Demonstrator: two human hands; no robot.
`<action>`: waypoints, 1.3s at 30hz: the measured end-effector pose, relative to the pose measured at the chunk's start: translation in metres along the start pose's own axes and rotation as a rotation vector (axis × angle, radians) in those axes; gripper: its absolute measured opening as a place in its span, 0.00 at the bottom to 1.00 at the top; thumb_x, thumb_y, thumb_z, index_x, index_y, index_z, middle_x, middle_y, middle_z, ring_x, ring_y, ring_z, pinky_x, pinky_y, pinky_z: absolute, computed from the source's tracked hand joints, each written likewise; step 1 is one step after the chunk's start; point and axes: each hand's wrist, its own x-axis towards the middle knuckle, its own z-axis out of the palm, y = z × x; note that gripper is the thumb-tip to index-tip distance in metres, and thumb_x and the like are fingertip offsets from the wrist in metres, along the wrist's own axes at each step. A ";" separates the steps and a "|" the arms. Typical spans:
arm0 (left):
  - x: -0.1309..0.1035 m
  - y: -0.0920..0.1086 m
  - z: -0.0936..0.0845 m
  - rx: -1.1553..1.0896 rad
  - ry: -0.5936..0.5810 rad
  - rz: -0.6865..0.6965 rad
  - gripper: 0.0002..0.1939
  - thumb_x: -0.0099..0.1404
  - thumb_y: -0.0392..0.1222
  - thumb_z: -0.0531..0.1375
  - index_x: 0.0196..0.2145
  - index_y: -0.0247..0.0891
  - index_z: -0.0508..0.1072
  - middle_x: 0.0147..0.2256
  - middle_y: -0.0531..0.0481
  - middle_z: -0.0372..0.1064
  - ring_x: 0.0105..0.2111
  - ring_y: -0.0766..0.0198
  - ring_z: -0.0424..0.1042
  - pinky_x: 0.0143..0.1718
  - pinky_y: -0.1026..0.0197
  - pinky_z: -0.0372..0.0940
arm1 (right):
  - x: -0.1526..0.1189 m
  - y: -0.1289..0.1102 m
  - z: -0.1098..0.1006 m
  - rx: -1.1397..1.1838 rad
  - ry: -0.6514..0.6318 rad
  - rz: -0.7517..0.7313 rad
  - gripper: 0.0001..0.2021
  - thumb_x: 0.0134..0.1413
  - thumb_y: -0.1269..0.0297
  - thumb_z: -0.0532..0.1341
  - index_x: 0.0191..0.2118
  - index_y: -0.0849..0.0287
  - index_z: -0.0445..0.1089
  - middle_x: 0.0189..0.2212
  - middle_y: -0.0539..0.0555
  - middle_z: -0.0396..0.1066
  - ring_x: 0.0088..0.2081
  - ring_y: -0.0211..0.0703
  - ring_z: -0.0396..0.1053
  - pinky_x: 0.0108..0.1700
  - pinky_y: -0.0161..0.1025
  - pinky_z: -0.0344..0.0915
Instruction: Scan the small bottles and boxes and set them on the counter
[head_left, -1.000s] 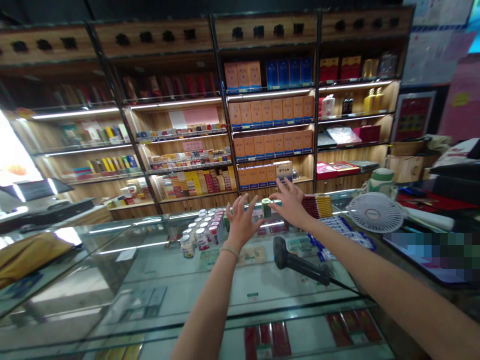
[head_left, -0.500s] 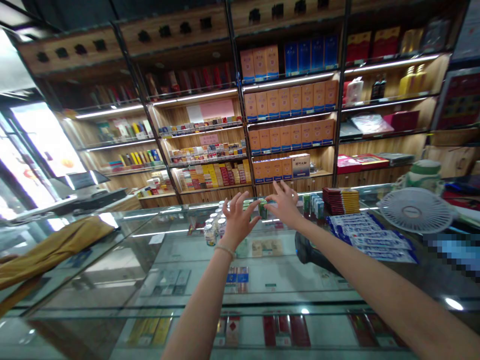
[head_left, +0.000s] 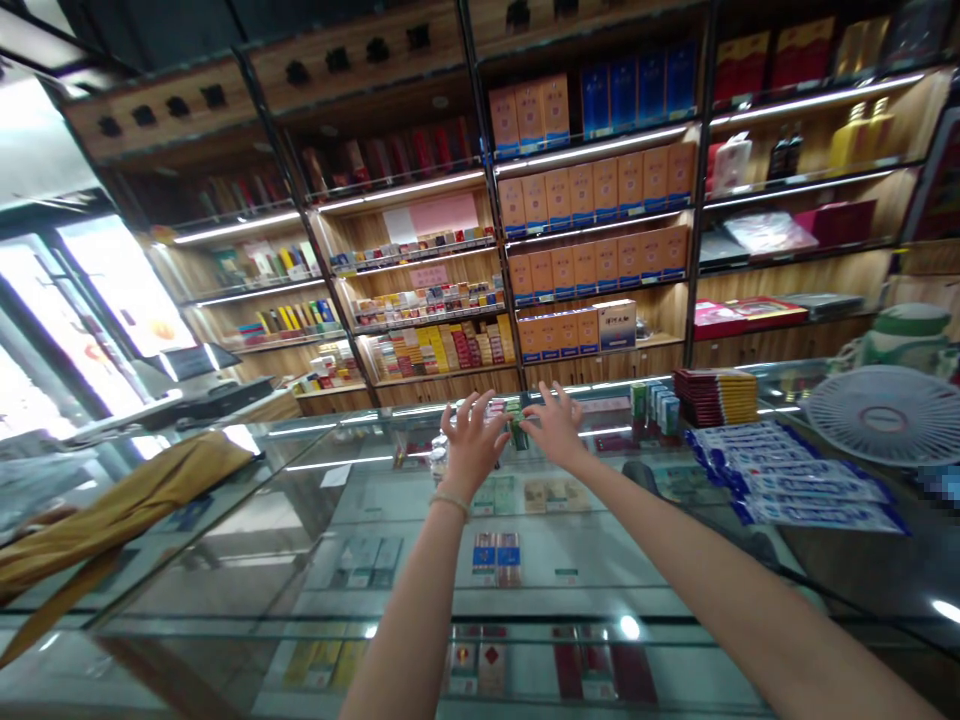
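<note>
Over the far part of the glass counter (head_left: 285,560), my left hand (head_left: 474,445) reaches forward with its fingers spread. It partly hides several small white-lidded jars (head_left: 438,460). To its right is my right hand (head_left: 556,428), also with fingers apart. The fingertips of both hands come close to small green packs (head_left: 517,425) standing between them; contact cannot be made out. Neither hand shows anything gripped. Beneath my right forearm lies a dark handheld scanner (head_left: 637,475), partly covered.
Right of my hands are small upright boxes (head_left: 664,408), a stack of red and yellow packs (head_left: 716,397), blue-and-white packets (head_left: 791,475) and a white fan (head_left: 881,415). Brown cloth (head_left: 142,490) lies on the left. Shelves with orange boxes (head_left: 592,270) stand behind the counter.
The view has swung a little left. Both hands have shifted left over the counter, so my left hand hides more of the jars, and my right fingertips are nearer the green packs.
</note>
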 end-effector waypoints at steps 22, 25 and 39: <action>-0.013 0.001 0.023 -0.033 -0.093 -0.017 0.18 0.57 0.33 0.67 0.42 0.53 0.77 0.64 0.52 0.63 0.66 0.45 0.54 0.68 0.30 0.34 | -0.013 0.016 0.055 0.018 -0.004 0.134 0.12 0.64 0.57 0.58 0.45 0.50 0.78 0.67 0.58 0.59 0.69 0.60 0.48 0.61 0.66 0.48; -0.013 0.002 0.023 -0.031 -0.096 -0.016 0.18 0.58 0.32 0.66 0.43 0.53 0.77 0.64 0.52 0.63 0.66 0.45 0.54 0.68 0.31 0.33 | -0.016 0.017 0.058 0.024 -0.009 0.133 0.12 0.63 0.59 0.59 0.48 0.50 0.76 0.67 0.58 0.59 0.68 0.59 0.49 0.61 0.64 0.49; -0.013 0.007 0.018 0.077 -0.137 -0.017 0.14 0.63 0.44 0.65 0.47 0.52 0.76 0.65 0.51 0.62 0.66 0.45 0.54 0.68 0.32 0.31 | -0.033 0.028 0.053 -0.041 -0.125 0.252 0.06 0.56 0.60 0.65 0.37 0.54 0.78 0.67 0.60 0.57 0.69 0.57 0.46 0.64 0.61 0.45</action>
